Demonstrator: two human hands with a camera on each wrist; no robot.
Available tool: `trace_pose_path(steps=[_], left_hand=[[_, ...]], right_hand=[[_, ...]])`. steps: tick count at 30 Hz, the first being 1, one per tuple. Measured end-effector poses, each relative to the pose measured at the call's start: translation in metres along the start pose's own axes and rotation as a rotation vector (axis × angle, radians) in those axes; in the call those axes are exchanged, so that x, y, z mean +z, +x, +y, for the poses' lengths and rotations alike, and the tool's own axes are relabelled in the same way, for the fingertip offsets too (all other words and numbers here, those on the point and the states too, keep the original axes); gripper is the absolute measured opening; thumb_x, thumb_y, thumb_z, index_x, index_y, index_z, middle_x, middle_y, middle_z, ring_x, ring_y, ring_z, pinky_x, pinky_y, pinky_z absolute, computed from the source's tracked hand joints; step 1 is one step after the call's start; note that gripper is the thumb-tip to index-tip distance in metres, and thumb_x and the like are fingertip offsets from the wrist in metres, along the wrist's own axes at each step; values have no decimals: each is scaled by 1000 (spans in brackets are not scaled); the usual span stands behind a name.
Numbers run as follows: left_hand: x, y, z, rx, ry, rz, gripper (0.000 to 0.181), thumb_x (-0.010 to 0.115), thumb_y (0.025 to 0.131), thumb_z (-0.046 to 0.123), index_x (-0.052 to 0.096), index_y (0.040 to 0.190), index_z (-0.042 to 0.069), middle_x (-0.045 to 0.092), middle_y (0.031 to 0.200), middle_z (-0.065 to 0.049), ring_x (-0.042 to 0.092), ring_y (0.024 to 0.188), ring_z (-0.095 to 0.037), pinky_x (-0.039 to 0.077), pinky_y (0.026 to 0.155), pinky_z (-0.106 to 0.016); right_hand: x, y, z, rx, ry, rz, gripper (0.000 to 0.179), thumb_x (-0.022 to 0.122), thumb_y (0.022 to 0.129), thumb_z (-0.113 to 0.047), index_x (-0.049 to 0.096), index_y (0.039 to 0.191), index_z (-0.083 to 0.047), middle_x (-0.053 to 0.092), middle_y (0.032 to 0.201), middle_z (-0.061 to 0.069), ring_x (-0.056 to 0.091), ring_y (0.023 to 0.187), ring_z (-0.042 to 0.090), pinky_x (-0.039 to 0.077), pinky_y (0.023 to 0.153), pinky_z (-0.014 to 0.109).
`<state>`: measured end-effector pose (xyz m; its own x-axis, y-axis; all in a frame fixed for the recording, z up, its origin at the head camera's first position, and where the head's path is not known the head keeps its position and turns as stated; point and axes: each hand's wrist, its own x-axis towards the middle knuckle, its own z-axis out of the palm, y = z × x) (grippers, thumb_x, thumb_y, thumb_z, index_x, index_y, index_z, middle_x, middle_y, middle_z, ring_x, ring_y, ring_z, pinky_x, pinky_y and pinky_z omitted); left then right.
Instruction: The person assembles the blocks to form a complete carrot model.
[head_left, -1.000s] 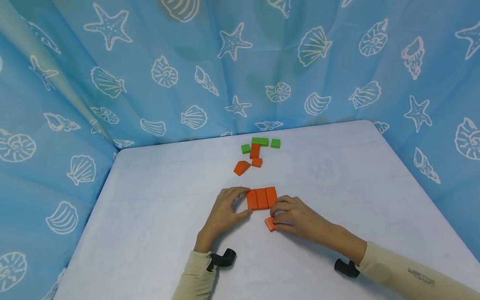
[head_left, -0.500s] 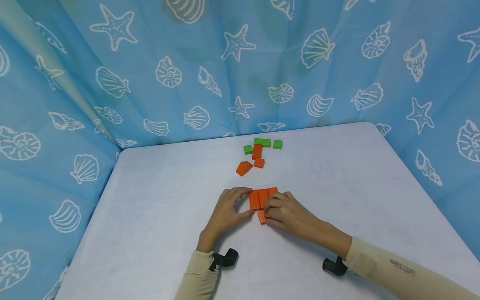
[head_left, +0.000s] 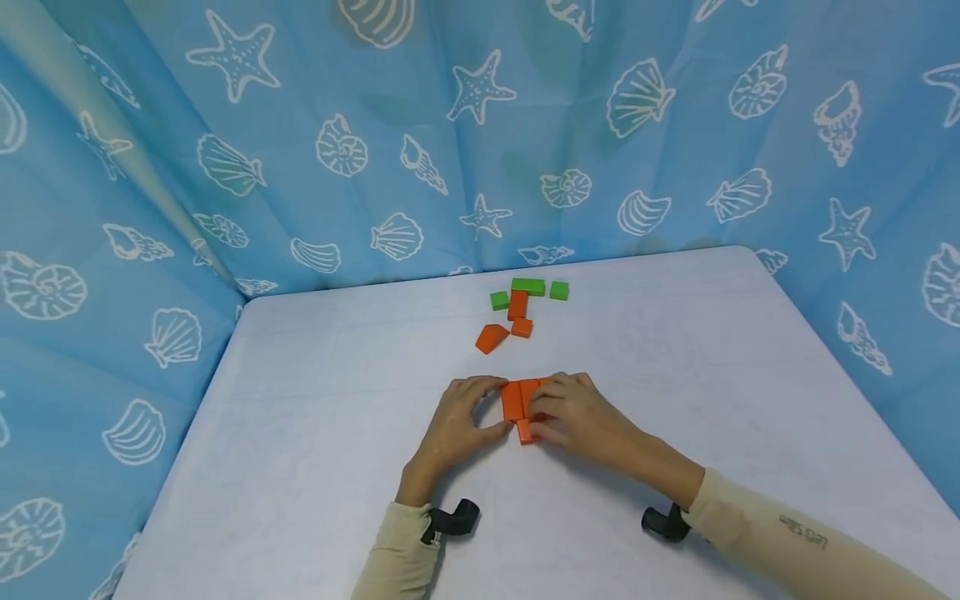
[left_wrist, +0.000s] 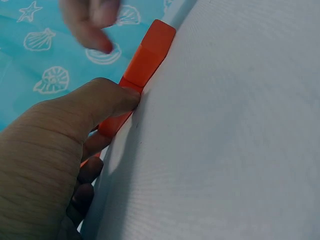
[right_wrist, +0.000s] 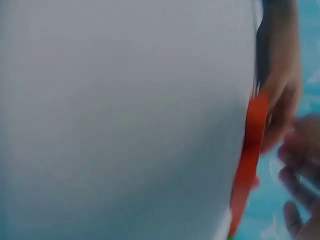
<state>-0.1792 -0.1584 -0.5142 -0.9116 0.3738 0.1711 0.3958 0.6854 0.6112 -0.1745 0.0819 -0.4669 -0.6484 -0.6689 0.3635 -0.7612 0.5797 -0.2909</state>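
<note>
Three orange blocks (head_left: 512,401) stand side by side in a row on the table, partly covered by my right hand (head_left: 581,418). My left hand (head_left: 455,422) pinches the leftmost block end to end, thumb at its near end and index finger at its far end. A smaller orange block (head_left: 524,432) lies against the near side of the row. Over it hover my right fingers, bent loosely; in the left wrist view those fingers (left_wrist: 97,30) are blurred and apart from the orange block (left_wrist: 150,54). The right wrist view also shows orange blocks (right_wrist: 255,122) beside my left hand (right_wrist: 281,85).
Farther back on the white table (head_left: 337,375) lie an angled orange block (head_left: 492,338), a small orange block (head_left: 522,327), an upright-lying orange block (head_left: 517,304) and several green blocks (head_left: 528,286). A blue shell-print curtain (head_left: 435,167) hangs behind the table.
My right hand has slid the smaller orange block leftward against the near side of the row, and its fingers have come off it. My left hand keeps its place at the row.
</note>
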Motion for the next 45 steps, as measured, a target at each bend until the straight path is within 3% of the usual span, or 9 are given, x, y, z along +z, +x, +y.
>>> trace_pose_path(steps=[8, 13, 18, 28, 33, 36, 39, 42, 45], left_hand=[[5, -1, 1, 2, -11, 8, 57, 76, 85, 36, 59, 138, 22, 57, 140, 3, 47, 126, -19, 38, 108, -45], [13, -5, 0, 5, -14, 6, 56, 76, 86, 38, 59, 138, 24, 57, 140, 4, 47, 125, -19, 39, 107, -44], [16, -7, 2, -5, -15, 3, 56, 76, 86, 38, 59, 138, 25, 56, 140, 6, 46, 126, -18, 38, 108, -44], [11, -3, 5, 6, 4, -6, 57, 75, 86, 38, 58, 138, 24, 55, 140, 5, 46, 125, -18, 39, 108, -43], [6, -1, 4, 18, 20, 8, 56, 75, 86, 37, 58, 138, 23, 56, 140, 5, 47, 125, -19, 38, 108, -43], [4, 0, 3, 15, 24, 8, 56, 76, 86, 37, 58, 138, 24, 55, 141, 5, 46, 126, -18, 38, 108, -43], [3, 0, 2, 12, 26, 6, 57, 76, 86, 37, 58, 138, 24, 56, 140, 4, 47, 125, -19, 38, 108, -43], [1, -1, 1, 10, 24, 6, 56, 76, 86, 36, 59, 138, 23, 56, 140, 4, 47, 125, -19, 38, 108, -43], [0, -1, 2, 10, 14, 11, 56, 77, 85, 34, 59, 137, 23, 57, 139, 4, 47, 124, -19, 39, 107, -43]], right_hand=[[-17, 49, 49, 224, -31, -41, 20, 74, 91, -23, 76, 107, -10, 68, 113, 6, 54, 116, 28, 40, 96, 51], [-13, 72, 75, 287, -58, -110, 24, 72, 93, -23, 75, 113, -9, 68, 119, 9, 53, 120, 31, 39, 98, 54], [-5, 85, 86, 322, -58, -149, 29, 71, 94, -25, 73, 118, -9, 65, 127, 11, 52, 125, 34, 38, 101, 56], [5, 89, 95, 303, -135, -213, 22, 74, 92, -24, 75, 110, -11, 65, 125, 9, 52, 121, 31, 37, 96, 52], [1, 88, 95, 204, -190, -212, 5, 72, 91, -17, 74, 90, -12, 63, 132, 10, 47, 130, 34, 36, 100, 56], [-3, 85, 95, 142, -204, -219, 7, 72, 90, -13, 71, 83, -14, 66, 128, 8, 49, 128, 33, 36, 99, 58], [-6, 85, 94, 118, -180, -205, 3, 73, 90, -14, 72, 92, -13, 67, 122, 6, 52, 123, 30, 35, 96, 56], [-7, 86, 94, 92, -152, -182, 15, 75, 90, -14, 73, 105, -12, 69, 118, 5, 53, 120, 28, 36, 93, 53], [-6, 88, 95, 78, -133, -180, 17, 75, 90, -13, 75, 107, -12, 70, 116, 5, 54, 120, 27, 36, 92, 52]])
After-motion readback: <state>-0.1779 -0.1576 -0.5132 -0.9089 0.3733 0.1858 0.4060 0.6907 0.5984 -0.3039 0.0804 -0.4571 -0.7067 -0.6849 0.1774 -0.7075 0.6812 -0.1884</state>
